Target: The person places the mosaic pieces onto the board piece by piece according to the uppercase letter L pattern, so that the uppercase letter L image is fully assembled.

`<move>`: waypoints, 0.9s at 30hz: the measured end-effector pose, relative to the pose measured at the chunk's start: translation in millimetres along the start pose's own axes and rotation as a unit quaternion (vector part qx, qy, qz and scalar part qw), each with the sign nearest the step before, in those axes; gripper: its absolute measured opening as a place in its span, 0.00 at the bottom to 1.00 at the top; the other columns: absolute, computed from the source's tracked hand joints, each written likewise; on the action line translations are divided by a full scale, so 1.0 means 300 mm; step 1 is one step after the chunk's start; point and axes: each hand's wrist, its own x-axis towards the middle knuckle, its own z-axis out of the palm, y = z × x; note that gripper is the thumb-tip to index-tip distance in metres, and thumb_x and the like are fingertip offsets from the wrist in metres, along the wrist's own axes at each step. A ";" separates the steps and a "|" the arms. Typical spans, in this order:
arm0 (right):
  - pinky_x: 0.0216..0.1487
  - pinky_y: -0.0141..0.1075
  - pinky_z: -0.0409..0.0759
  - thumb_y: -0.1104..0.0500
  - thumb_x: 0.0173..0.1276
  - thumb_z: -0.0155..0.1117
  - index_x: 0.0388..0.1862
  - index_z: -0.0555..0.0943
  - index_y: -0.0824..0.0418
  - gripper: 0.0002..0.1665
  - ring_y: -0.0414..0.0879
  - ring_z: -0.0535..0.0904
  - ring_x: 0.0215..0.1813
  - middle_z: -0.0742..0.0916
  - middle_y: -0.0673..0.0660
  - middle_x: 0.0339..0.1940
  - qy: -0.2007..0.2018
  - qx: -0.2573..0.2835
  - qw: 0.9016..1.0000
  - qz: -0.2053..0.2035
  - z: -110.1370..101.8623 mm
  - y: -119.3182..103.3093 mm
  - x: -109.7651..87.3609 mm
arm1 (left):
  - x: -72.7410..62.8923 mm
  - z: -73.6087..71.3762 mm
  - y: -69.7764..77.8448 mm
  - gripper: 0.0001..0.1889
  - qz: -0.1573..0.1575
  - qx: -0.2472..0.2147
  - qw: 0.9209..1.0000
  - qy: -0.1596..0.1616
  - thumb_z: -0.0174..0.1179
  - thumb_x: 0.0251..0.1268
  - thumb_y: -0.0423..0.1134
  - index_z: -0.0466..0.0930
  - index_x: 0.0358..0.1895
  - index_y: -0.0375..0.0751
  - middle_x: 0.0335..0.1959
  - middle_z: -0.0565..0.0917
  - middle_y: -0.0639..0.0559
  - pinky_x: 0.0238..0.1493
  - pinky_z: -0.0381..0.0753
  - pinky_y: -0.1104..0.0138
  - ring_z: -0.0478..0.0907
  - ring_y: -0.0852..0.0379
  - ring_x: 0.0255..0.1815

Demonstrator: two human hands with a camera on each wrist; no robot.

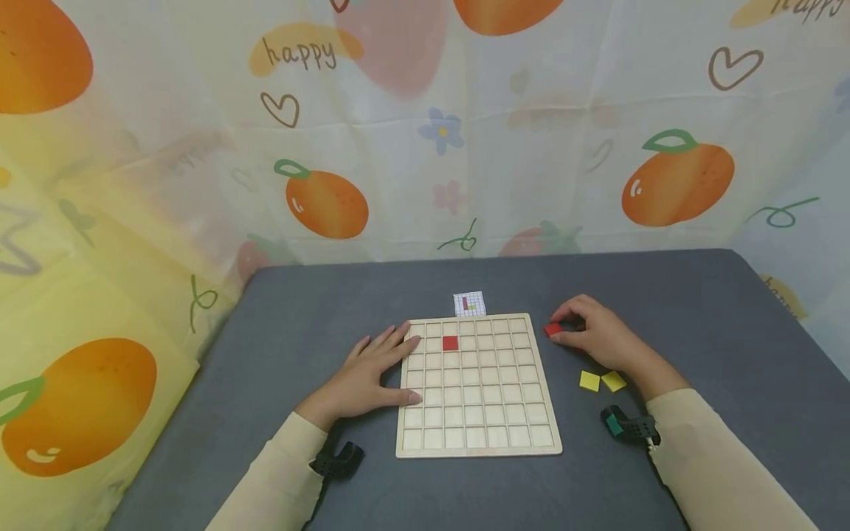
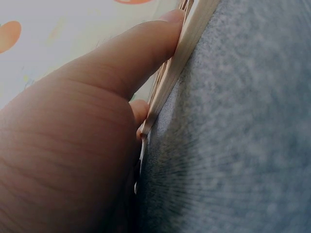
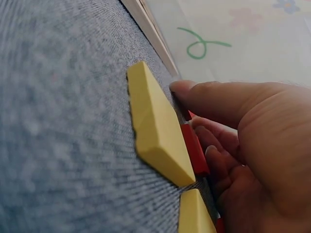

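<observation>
A pale wooden grid board [image 1: 478,454] lies on the table, with one red square tile [image 1: 450,343] in its upper part. My left hand [image 1: 365,376] rests along the board's left edge, fingers spread and the thumb lying on the rim. In the left wrist view the thumb [image 2: 141,53] touches the board's side [image 2: 177,63]. Right of the board, my right hand [image 1: 598,335] pinches a red tile [image 1: 553,330] between thumb and fingers. The right wrist view shows another red tile [image 3: 195,150] beside the hand, behind a yellow tile [image 3: 158,121].
Two yellow tiles [image 1: 589,380] lie on the grey table [image 1: 319,310] below the right hand. A small card [image 1: 469,304] with a coloured grid pattern touches or nearly touches the board's far edge. A patterned curtain [image 1: 398,147] hangs behind the table.
</observation>
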 end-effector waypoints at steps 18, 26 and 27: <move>0.45 0.51 0.79 0.57 0.76 0.78 0.50 0.87 0.61 0.12 0.53 0.78 0.45 0.83 0.58 0.48 0.000 -0.035 0.999 0.032 -0.014 -0.031 -0.004 | 0.001 -0.002 -0.002 0.54 0.000 0.001 1.000 -0.002 0.70 0.67 0.70 0.56 0.90 0.53 0.91 0.46 0.53 0.81 0.33 0.36 0.39 0.46 0.90; 0.39 0.45 0.78 0.59 0.77 0.76 0.51 0.87 0.60 0.09 0.49 0.78 0.38 0.85 0.52 0.39 0.007 -0.018 0.999 0.031 -0.009 -0.051 -0.007 | 0.000 -0.002 0.000 0.54 -0.003 0.003 1.000 -0.003 0.70 0.67 0.71 0.56 0.90 0.54 0.91 0.47 0.55 0.81 0.33 0.36 0.39 0.48 0.90; 0.39 0.45 0.78 0.59 0.77 0.76 0.51 0.87 0.59 0.08 0.49 0.78 0.38 0.85 0.52 0.39 0.009 -0.017 0.999 0.030 -0.008 -0.054 -0.008 | -0.001 -0.002 -0.001 0.54 -0.004 0.004 1.000 -0.004 0.70 0.67 0.71 0.56 0.90 0.54 0.91 0.46 0.55 0.81 0.33 0.36 0.39 0.48 0.90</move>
